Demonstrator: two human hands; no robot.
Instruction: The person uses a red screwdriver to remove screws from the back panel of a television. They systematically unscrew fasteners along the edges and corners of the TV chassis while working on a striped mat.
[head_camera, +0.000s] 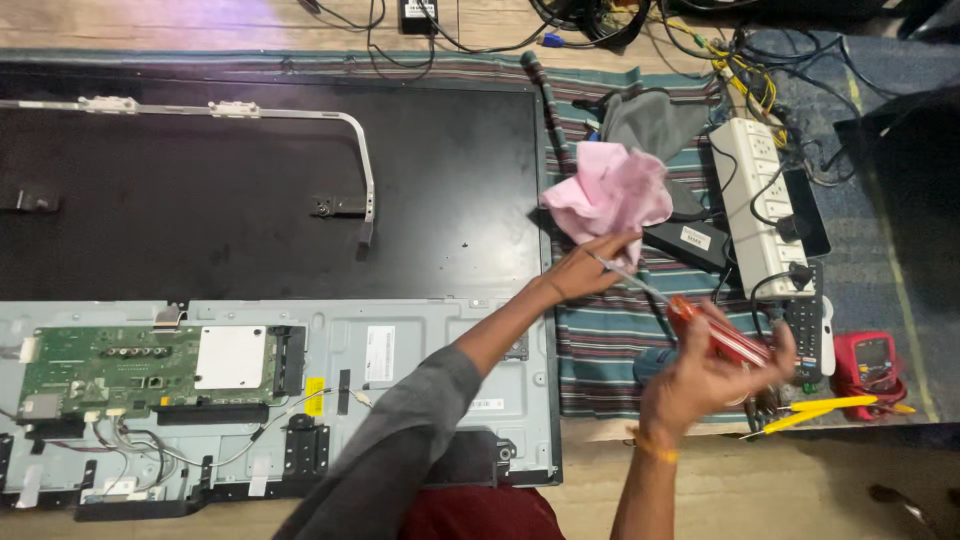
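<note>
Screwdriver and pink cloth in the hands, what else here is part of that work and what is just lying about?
In hand:
left hand pinching pink cloth
right hand gripping red-handled screwdriver

Lying about:
white power strip
red multimeter
yellow-handled pliers
remote control
opened television back

head cam | looks steeply down, near | opened television (270, 200) left, striped cloth (600, 340) right

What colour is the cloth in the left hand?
The cloth is pale pink, seen best in the head view, held by the left hand.
</note>
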